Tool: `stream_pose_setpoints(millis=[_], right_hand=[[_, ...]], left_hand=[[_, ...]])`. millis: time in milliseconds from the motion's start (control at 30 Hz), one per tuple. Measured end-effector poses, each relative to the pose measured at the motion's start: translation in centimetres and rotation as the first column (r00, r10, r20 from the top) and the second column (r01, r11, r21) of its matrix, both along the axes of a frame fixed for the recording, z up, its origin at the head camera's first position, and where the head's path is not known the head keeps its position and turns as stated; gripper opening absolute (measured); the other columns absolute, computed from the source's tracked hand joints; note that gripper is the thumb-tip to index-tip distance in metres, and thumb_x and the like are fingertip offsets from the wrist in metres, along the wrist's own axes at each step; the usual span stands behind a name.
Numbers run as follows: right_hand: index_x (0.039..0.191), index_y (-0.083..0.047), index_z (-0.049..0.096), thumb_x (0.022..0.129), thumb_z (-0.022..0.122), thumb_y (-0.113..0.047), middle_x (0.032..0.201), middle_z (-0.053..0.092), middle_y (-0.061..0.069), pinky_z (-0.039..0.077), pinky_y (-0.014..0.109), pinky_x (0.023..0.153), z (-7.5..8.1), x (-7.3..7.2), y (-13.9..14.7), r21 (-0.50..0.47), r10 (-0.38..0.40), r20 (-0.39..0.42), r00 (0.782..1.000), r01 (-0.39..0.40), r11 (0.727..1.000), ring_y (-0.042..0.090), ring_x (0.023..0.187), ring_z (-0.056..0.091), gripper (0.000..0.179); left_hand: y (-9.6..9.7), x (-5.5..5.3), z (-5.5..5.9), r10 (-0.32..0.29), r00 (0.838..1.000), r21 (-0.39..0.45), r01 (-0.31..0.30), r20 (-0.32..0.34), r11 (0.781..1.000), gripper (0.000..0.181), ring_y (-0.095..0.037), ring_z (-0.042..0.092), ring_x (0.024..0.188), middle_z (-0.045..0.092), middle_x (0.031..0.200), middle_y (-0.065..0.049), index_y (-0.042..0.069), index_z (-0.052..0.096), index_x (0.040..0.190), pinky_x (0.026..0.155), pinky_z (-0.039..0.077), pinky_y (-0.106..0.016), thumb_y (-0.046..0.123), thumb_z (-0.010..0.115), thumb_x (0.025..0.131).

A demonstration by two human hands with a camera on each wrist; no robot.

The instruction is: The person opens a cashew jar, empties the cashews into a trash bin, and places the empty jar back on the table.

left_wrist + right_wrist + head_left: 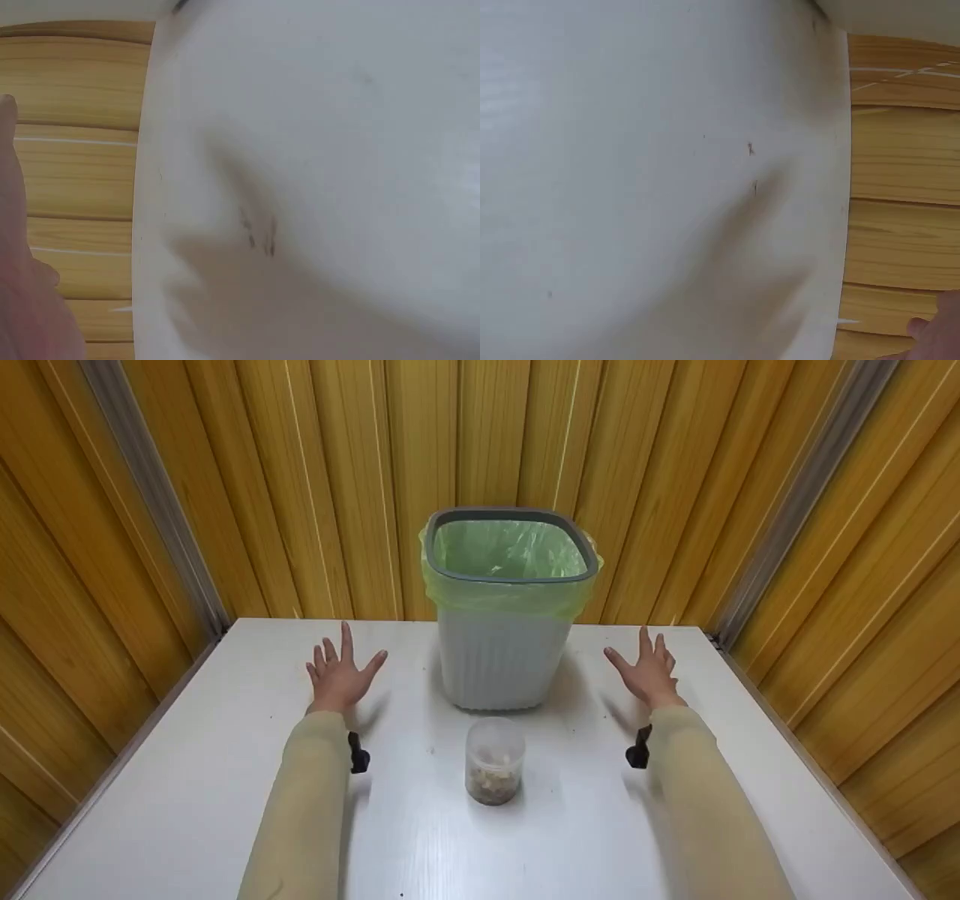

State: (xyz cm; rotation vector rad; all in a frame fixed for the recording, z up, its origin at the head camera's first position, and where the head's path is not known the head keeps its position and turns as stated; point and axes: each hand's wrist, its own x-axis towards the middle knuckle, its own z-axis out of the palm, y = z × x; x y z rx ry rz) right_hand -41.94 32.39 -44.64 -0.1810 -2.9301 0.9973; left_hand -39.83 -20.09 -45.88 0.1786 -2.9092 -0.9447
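My left hand (341,681) is held over the white table, left of the trash bin (499,660), with fingers spread and nothing in it. On the bin's other side, my right hand (648,675) is spread out too and holds nothing. The bin is pale with a grey rim, and a green plastic bag (510,600) lines it and folds over the outside. In front of it stands a clear plastic jar (495,761) with brownish bits in the bottom. Each wrist view shows part of a hand, the left (34,300) and the right (937,334), and a shadow on the tabletop.
The white table (187,780) ends at the back against yellow wood-look panels (420,450). Similar panels rise on both sides, with grey metal posts (161,487) at the corners. Small dark specks lie on the tabletop.
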Motion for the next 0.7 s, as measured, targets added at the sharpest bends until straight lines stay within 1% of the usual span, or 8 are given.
stream_pose_setpoints(millis=[67, 167, 300, 400, 567, 700], right_hand=[[0.164, -0.021, -0.016, 0.094, 0.041, -0.080, 0.169, -0.025, 0.020, 0.003, 0.079, 0.117, -0.5, 0.1, -0.2, -0.059, 0.006, -0.022, 1.000, -0.007, 0.998, 0.051, 0.156, -0.014, 0.108], [0.164, -0.022, -0.016, 0.096, 0.041, -0.077, 0.170, -0.023, 0.018, 0.005, 0.074, 0.121, -1.2, 0.4, -0.5, -0.136, 0.011, -0.055, 0.998, -0.018, 0.991, 0.050, 0.156, -0.013, 0.103], [0.164, -0.025, -0.015, 0.099, 0.039, -0.074, 0.172, -0.020, 0.016, 0.002, 0.071, 0.123, -1.8, 1.0, -1.0, -0.222, 0.007, -0.082, 0.997, -0.025, 0.975, 0.049, 0.157, -0.014, 0.098], [0.164, -0.029, -0.014, 0.098, 0.038, -0.076, 0.172, -0.019, 0.012, 0.000, 0.070, 0.124, -2.1, 1.7, -1.5, -0.282, -0.002, -0.085, 0.996, -0.022, 0.959, 0.045, 0.158, -0.015, 0.097], [0.165, -0.028, -0.010, 0.100, 0.037, -0.073, 0.174, -0.014, 0.009, 0.000, 0.065, 0.126, -2.4, 3.0, -2.2, -0.368, 0.001, -0.113, 0.994, -0.042, 0.929, 0.038, 0.161, -0.010, 0.092], [0.166, -0.030, -0.008, 0.102, 0.037, -0.070, 0.175, -0.011, 0.003, 0.004, 0.062, 0.128, -2.7, 4.1, -2.7, -0.462, -0.010, -0.120, 0.993, -0.047, 0.886, 0.035, 0.162, -0.003, 0.087]], left_hand=[[0.5, 0.1, -0.5, -0.002, 1.000, 0.059, 0.003, -0.018, 0.998, 0.102, -0.047, -0.017, 0.157, -0.014, 0.169, -0.028, 0.024, -0.020, 0.163, 0.125, -0.011, -0.064, 0.076, 0.038, 0.098], [1.4, 0.6, -1.1, -0.004, 0.999, 0.168, 0.013, -0.053, 0.986, 0.101, -0.046, -0.013, 0.158, -0.011, 0.171, -0.026, 0.026, -0.021, 0.163, 0.126, -0.007, -0.063, 0.075, 0.039, 0.098], [2.8, 1.5, -1.6, -0.013, 0.995, 0.307, 0.043, -0.099, 0.951, 0.098, -0.043, -0.013, 0.159, -0.010, 0.173, -0.021, 0.029, -0.021, 0.162, 0.125, 0.002, -0.067, 0.072, 0.041, 0.099], [3.8, 2.1, -2.0, -0.023, 0.990, 0.392, 0.077, -0.140, 0.917, 0.095, -0.041, -0.013, 0.160, -0.008, 0.174, -0.016, 0.029, -0.019, 0.163, 0.124, 0.006, -0.070, 0.067, 0.043, 0.101], [5.7, 3.4, -2.4, -0.033, 0.983, 0.476, 0.117, -0.182, 0.871, 0.091, -0.038, -0.011, 0.161, -0.006, 0.175, -0.009, 0.029, -0.014, 0.164, 0.123, 0.007, -0.072, 0.062, 0.044, 0.103], [7.0, 4.4, -2.8, -0.054, 0.974, 0.507, 0.162, -0.221, 0.847, 0.088, -0.039, -0.005, 0.161, -0.002, 0.176, -0.007, 0.028, -0.010, 0.166, 0.123, 0.008, -0.071, 0.060, 0.044, 0.104]])
